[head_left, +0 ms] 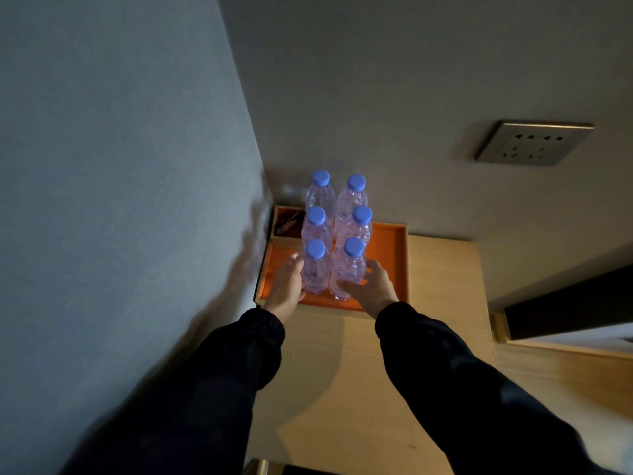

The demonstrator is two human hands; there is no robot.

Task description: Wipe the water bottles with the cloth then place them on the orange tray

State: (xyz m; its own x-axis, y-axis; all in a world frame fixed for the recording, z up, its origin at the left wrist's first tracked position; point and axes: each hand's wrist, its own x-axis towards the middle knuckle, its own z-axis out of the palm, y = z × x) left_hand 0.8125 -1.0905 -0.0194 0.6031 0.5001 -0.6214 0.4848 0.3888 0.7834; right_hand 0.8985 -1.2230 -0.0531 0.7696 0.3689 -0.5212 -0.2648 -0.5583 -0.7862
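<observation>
Several clear water bottles with blue caps stand upright in two rows on the orange tray (388, 265), which sits in the corner of a light wooden desk. My left hand (287, 286) rests against the left side of the nearest left bottle (313, 272). My right hand (371, 286) wraps around the lower part of the nearest right bottle (349, 269). Both sleeves are dark. No cloth is in view.
A grey wall runs along the left, close to the tray. A metal socket plate (532, 142) is on the back wall. A small compartment (286, 221) at the tray's back left holds dark packets. Wooden desk surface (442, 279) lies right of the tray.
</observation>
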